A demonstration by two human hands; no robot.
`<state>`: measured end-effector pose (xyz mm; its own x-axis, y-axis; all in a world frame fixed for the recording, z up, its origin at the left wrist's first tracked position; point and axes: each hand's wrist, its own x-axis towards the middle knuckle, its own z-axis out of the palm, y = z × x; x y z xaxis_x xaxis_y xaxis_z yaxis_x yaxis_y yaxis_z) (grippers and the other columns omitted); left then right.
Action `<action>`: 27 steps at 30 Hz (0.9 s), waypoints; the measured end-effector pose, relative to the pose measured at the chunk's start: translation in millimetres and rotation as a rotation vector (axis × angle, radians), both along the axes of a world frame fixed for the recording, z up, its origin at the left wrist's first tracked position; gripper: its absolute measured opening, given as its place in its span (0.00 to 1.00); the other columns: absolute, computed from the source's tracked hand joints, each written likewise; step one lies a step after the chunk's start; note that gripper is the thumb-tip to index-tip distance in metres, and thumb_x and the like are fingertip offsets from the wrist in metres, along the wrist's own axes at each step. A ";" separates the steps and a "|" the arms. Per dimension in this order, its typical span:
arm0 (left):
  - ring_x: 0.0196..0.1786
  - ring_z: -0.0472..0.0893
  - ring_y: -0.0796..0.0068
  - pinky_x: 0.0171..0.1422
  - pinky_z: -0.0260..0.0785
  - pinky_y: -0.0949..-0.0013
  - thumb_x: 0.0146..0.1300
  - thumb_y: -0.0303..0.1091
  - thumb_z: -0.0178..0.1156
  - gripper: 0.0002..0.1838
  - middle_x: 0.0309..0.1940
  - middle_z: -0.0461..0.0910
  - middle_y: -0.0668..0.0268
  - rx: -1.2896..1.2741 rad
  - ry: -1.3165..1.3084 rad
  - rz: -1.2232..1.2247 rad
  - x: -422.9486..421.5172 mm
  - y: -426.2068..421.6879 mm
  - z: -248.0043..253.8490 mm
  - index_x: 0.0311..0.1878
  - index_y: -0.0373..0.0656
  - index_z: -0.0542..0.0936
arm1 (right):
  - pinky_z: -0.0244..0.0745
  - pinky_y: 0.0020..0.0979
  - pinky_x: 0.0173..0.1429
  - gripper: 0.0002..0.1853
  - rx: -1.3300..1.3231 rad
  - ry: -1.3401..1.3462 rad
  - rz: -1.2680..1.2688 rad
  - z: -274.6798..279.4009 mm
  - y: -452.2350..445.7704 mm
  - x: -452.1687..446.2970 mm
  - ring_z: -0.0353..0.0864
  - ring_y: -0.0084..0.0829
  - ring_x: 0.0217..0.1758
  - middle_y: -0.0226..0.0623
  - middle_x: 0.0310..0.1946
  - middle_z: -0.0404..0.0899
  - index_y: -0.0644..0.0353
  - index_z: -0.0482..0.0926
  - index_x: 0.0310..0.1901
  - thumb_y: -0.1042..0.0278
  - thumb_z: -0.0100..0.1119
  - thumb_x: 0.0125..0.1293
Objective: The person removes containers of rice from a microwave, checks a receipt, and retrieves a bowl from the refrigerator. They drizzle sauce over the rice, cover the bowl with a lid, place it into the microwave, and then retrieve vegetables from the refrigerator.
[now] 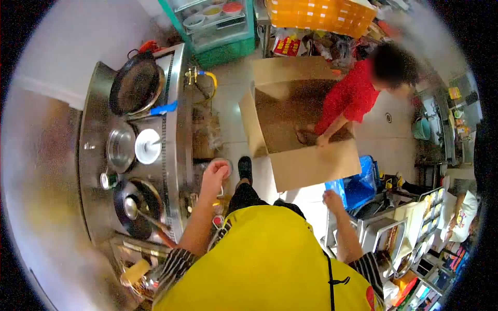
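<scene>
Wall (104, 36): plain and whitish, across the upper left of the frame.
Floor (389, 146): pale tiles with thin joints, through the middle, a round drain (388, 117) right of centre.
Stove counter (92, 179): long, stainless steel, down the left side.
Cabinet (251, 20): teal-framed and shelved, top, left of centre.
Worktable (373, 224): steel, crowded, lower right.
Light: a white glare (308, 199) on the floor below centre.
</scene>
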<state>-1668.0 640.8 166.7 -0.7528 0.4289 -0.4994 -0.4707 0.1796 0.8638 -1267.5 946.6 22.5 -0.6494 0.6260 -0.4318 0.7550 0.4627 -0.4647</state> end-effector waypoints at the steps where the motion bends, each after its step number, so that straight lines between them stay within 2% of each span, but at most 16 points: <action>1: 0.36 0.75 0.79 0.41 0.68 0.75 0.64 0.28 0.57 0.08 0.35 0.77 0.67 0.003 0.022 -0.012 -32.0 12.3 -0.9 0.46 0.37 0.76 | 0.75 0.35 0.43 0.14 0.033 -0.067 0.023 -23.0 -9.0 9.8 0.81 0.39 0.40 0.45 0.36 0.81 0.60 0.76 0.44 0.58 0.54 0.66; 3: 0.35 0.74 0.79 0.40 0.68 0.76 0.63 0.27 0.57 0.08 0.33 0.76 0.69 -0.002 0.072 -0.039 -93.1 36.2 0.4 0.45 0.37 0.76 | 0.75 0.34 0.42 0.15 -0.197 -0.009 0.099 -56.5 -32.8 29.9 0.81 0.40 0.37 0.44 0.35 0.82 0.61 0.77 0.43 0.56 0.54 0.67; 5: 0.35 0.74 0.79 0.40 0.68 0.75 0.63 0.28 0.57 0.08 0.33 0.76 0.69 -0.030 0.165 -0.071 -150.2 63.8 18.1 0.45 0.38 0.76 | 0.75 0.33 0.41 0.14 -0.309 -0.220 0.095 -0.7 -58.3 -3.8 0.80 0.33 0.34 0.39 0.32 0.82 0.63 0.77 0.42 0.59 0.54 0.66; 7: 0.41 0.76 0.78 0.44 0.71 0.73 0.62 0.28 0.59 0.11 0.40 0.77 0.67 0.006 0.203 -0.036 -200.0 85.2 20.5 0.47 0.38 0.77 | 0.75 0.30 0.40 0.13 -0.422 -0.156 -0.162 -21.8 -80.0 3.6 0.79 0.27 0.32 0.36 0.31 0.81 0.65 0.77 0.42 0.63 0.56 0.65; 9: 0.43 0.76 0.76 0.45 0.72 0.72 0.61 0.29 0.59 0.14 0.43 0.77 0.66 -0.042 0.329 -0.039 -244.6 104.4 24.1 0.51 0.38 0.76 | 0.76 0.32 0.43 0.17 -0.713 -0.014 -0.502 -3.9 -85.8 -17.0 0.82 0.32 0.38 0.40 0.36 0.82 0.64 0.76 0.47 0.58 0.57 0.66; 10: 0.44 0.76 0.75 0.46 0.72 0.71 0.61 0.29 0.58 0.16 0.44 0.76 0.66 -0.019 0.331 -0.013 -259.0 114.1 33.6 0.53 0.38 0.75 | 0.75 0.27 0.41 0.16 -0.733 0.109 -0.575 -24.0 -90.0 -11.4 0.82 0.26 0.35 0.38 0.37 0.83 0.64 0.76 0.49 0.61 0.58 0.65; 13: 0.46 0.75 0.75 0.49 0.71 0.71 0.60 0.30 0.59 0.21 0.48 0.75 0.65 0.016 0.354 0.048 -311.5 144.1 48.6 0.57 0.38 0.72 | 0.75 0.31 0.46 0.18 -0.560 0.049 -0.506 -39.9 -83.5 -18.3 0.82 0.32 0.39 0.40 0.39 0.83 0.64 0.76 0.50 0.60 0.58 0.65; 14: 0.46 0.76 0.75 0.48 0.71 0.72 0.60 0.30 0.60 0.22 0.47 0.75 0.66 0.007 0.402 0.048 -326.9 152.1 53.8 0.58 0.38 0.72 | 0.75 0.34 0.51 0.19 -0.595 -0.025 -0.519 -18.1 -77.0 -34.7 0.82 0.34 0.44 0.41 0.42 0.83 0.64 0.75 0.51 0.59 0.58 0.65; 15: 0.46 0.76 0.76 0.47 0.71 0.73 0.60 0.30 0.61 0.23 0.47 0.76 0.67 0.004 0.453 0.044 -345.0 162.5 60.2 0.59 0.39 0.71 | 0.78 0.32 0.43 0.14 -0.478 0.017 -0.477 -35.1 -76.8 -29.5 0.81 0.32 0.37 0.41 0.36 0.81 0.68 0.74 0.49 0.68 0.57 0.65; 16: 0.45 0.75 0.77 0.47 0.70 0.74 0.60 0.30 0.61 0.25 0.47 0.75 0.66 0.037 0.505 0.104 -371.1 172.0 51.6 0.60 0.37 0.70 | 0.77 0.33 0.43 0.15 -0.421 -0.039 -0.448 -27.8 -72.0 -37.9 0.81 0.31 0.36 0.40 0.36 0.81 0.68 0.74 0.49 0.68 0.57 0.65; 17: 0.63 0.70 0.63 0.66 0.62 0.64 0.59 0.29 0.58 0.30 0.61 0.70 0.53 -0.006 0.432 0.116 -393.6 183.6 61.2 0.65 0.34 0.65 | 0.77 0.33 0.42 0.15 -0.358 -0.094 -0.416 -26.5 -63.4 -42.6 0.81 0.31 0.35 0.40 0.36 0.81 0.68 0.74 0.49 0.67 0.57 0.65; 19: 0.64 0.70 0.62 0.67 0.61 0.64 0.59 0.30 0.60 0.31 0.62 0.69 0.52 -0.058 0.515 0.140 -447.6 206.7 69.4 0.65 0.33 0.64 | 0.76 0.31 0.42 0.14 -0.289 0.021 -0.519 -19.3 -55.2 -61.9 0.81 0.29 0.33 0.39 0.35 0.81 0.66 0.75 0.48 0.67 0.57 0.65; 20: 0.64 0.70 0.62 0.67 0.61 0.64 0.59 0.30 0.61 0.32 0.63 0.69 0.52 0.011 0.503 0.183 -481.7 216.4 63.8 0.65 0.33 0.64 | 0.76 0.30 0.41 0.12 -0.385 0.098 -0.663 -6.4 -51.0 -79.1 0.80 0.28 0.32 0.37 0.33 0.81 0.66 0.75 0.46 0.68 0.57 0.65; 23: 0.64 0.70 0.61 0.68 0.61 0.64 0.59 0.30 0.61 0.32 0.63 0.69 0.52 0.010 0.593 0.248 -583.9 252.1 68.4 0.66 0.33 0.64 | 0.75 0.33 0.50 0.16 -0.359 -0.052 -0.657 -0.3 -36.4 -121.5 0.80 0.33 0.43 0.41 0.38 0.81 0.61 0.75 0.49 0.61 0.60 0.63; 24: 0.64 0.70 0.61 0.67 0.61 0.64 0.59 0.30 0.61 0.32 0.62 0.69 0.52 0.013 0.602 0.276 -619.6 265.3 73.4 0.66 0.32 0.64 | 0.75 0.33 0.50 0.16 -0.349 -0.020 -0.655 -23.6 -38.6 -114.8 0.80 0.33 0.43 0.41 0.38 0.81 0.61 0.75 0.48 0.61 0.59 0.63; 27: 0.62 0.71 0.63 0.66 0.62 0.64 0.60 0.33 0.61 0.31 0.60 0.71 0.52 0.029 0.679 0.304 -780.9 298.8 57.2 0.65 0.32 0.65 | 0.76 0.30 0.40 0.07 -0.371 0.126 -0.716 -18.4 -34.7 -184.2 0.80 0.30 0.32 0.31 0.31 0.79 0.60 0.77 0.39 0.68 0.57 0.61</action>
